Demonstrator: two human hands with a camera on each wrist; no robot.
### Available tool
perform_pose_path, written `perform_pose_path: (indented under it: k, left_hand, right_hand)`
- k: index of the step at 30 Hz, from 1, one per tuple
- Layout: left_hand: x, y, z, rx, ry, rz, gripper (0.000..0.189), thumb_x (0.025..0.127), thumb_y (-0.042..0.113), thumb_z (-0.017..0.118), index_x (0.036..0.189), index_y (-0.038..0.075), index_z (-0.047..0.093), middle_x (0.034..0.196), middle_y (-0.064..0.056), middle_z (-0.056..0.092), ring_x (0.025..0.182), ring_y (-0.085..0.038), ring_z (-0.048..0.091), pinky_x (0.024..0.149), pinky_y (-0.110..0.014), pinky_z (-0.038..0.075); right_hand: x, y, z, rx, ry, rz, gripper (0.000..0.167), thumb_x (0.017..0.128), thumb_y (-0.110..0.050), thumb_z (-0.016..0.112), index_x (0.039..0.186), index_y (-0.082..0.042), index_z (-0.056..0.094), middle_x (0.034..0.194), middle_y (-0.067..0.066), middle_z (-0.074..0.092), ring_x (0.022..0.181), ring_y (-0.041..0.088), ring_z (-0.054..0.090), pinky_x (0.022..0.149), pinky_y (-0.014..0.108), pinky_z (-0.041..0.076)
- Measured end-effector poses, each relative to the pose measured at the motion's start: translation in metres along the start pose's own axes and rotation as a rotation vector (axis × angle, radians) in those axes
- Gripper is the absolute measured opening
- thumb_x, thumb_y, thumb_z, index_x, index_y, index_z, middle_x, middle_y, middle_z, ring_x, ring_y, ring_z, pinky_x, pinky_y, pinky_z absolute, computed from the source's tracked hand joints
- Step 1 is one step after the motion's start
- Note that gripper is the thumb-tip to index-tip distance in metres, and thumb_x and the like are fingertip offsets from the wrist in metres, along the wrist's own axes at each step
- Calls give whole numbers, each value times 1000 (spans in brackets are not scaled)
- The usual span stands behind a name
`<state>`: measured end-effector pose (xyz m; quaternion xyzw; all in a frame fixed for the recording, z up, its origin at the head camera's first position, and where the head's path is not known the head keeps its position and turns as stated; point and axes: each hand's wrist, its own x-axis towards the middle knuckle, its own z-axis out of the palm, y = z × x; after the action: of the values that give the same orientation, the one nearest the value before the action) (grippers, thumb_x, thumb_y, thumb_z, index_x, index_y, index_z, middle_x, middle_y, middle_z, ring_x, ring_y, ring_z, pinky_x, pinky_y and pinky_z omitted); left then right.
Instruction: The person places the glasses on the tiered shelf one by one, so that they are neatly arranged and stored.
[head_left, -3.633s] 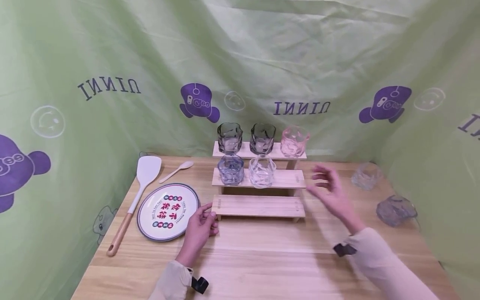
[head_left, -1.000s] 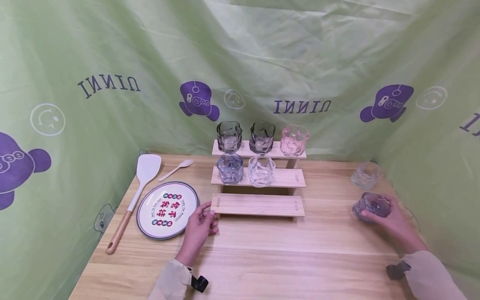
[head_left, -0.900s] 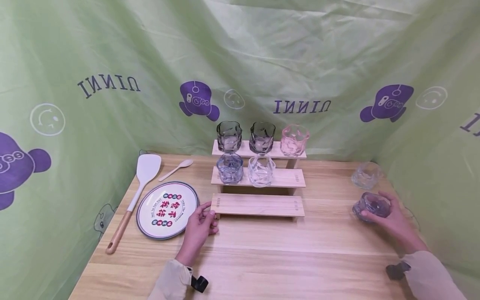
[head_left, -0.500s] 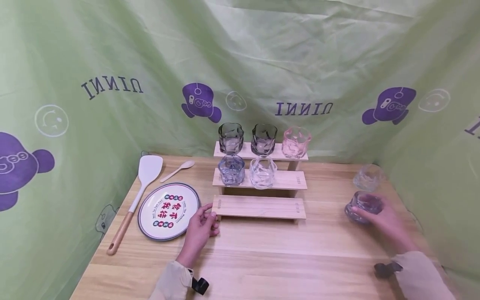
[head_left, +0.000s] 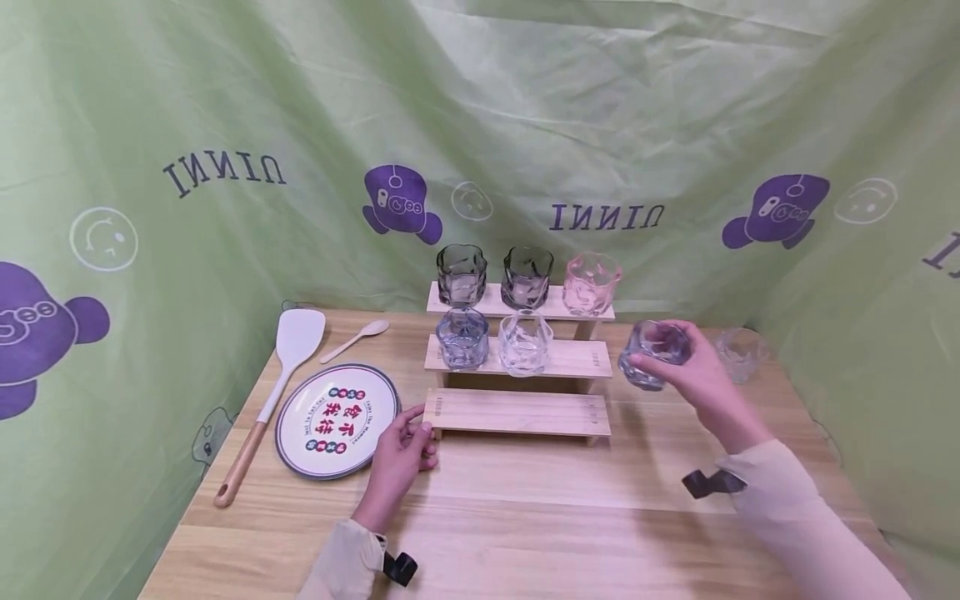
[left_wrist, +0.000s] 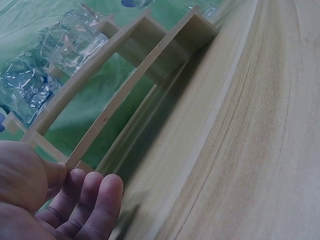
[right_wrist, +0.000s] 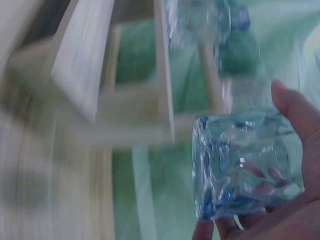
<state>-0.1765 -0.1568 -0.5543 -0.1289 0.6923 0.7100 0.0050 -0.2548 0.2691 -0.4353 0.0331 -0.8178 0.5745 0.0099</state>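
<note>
My right hand [head_left: 708,383] grips a bluish-grey glass tumbler [head_left: 637,343] by its sides. It is held off the table, just right of the middle shelf of a three-step wooden stand [head_left: 517,412]. In the right wrist view the clear faceted tumbler [right_wrist: 240,165] lies between thumb and fingers. The left hand [head_left: 397,458] pinches the left end of the lowest step, as the left wrist view confirms. On the middle step stand a blue tumbler [head_left: 462,342] and a clear tumbler [head_left: 525,346]. Two dark grey tumblers [head_left: 461,279] and a pink tumbler [head_left: 591,287] occupy the top step.
Another clear tumbler [head_left: 741,354] stands at the back right, partly behind the right hand. A printed plate [head_left: 337,467], a white spatula [head_left: 298,337] with a wooden handle and a small spoon [head_left: 356,340] lie left of the stand. Green fabric [head_left: 300,100] encloses the table.
The right hand first moved from beside the stand to the tumbler at the right, took hold of it, and has carried it left and back to the stand. The left hand stays put.
</note>
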Motion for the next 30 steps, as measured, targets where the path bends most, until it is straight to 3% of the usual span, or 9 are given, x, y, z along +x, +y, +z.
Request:
perform_pose_path:
  k: [5,13,20,26,30]
  left_hand:
    - [0,-1,-1,-4,-13,19,42,103,8,60,144,5,52,107,-22,62,80,-26,65,67,-39,66]
    - [0,-1,-1,-36,-17,34,42,103,8,60,144,4,52,106,-23,62,79,-24,64,66,-38,66]
    - [1,-1,-1,-30,-27,31,42,103,8,60,144,4,51,106,-23,63,79,-24,65,67,-38,66]
    - [1,1,-3,-37,-18,9,42,103,8,60,144,5,51,108,-24,63,80,-25,65,68,-39,66]
    - [0,2,-2,-30,-26,-1,43,104,9,59,146,5,49,110,-24,64,82,-26,64,68,-41,66]
  right_hand:
    - [9,-13,41,31,20,-27,81,81,-26,89,140,-2,39,135,17,52,117,31,54,92,21,56]
    - [13,-17,80,-3,45,-33,92,71,-31,95,140,-3,41,137,18,52,121,36,53,107,48,49]
    - [6,-7,77,-9,64,-67,104,72,-30,95,152,-11,29,142,20,45,123,38,49,107,54,48]
    - [4,5,69,-43,84,-132,86,77,-20,92,144,-4,41,132,17,51,117,29,50,101,48,48]
    - [6,7,69,-33,79,-138,84,78,-20,91,143,-3,43,129,16,52,114,27,51,98,48,49]
